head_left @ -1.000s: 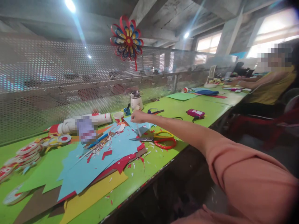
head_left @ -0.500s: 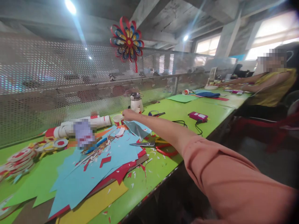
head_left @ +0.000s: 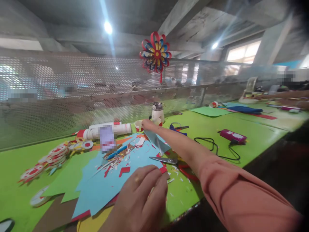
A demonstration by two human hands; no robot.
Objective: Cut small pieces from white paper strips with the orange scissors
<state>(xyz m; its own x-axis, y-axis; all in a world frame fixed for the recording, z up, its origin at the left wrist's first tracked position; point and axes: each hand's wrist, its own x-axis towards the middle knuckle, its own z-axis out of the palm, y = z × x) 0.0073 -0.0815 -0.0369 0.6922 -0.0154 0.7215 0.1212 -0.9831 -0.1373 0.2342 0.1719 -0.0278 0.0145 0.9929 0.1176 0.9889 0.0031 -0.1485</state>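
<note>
The paper cup (head_left: pixel 138 126) stands on the table (head_left: pixel 207 126), the right hand (head_left: pixel 148 125) bent at its side. Now the left hand (head_left: pixel 142 195) has appeared, half curled before the blue paper (head_left: pixel 98 195); what either holds, I cannot tell.

Bench (head_left: pixel 191 124): we've room btwn green sheet (head_left: pixel 210 111) & purple box (head_left: pixel 233 137).
Cable (head_left: pixel 216 151): black loops block us nr box.
Back: mesh panel (head_left: pixel 125 80) stops us behind bottle (head_left: pixel 158 115).
Scissors (head_left: pixel 166 159): handles part-hidden by our R arm (head_left: pixel 185 142).
</note>
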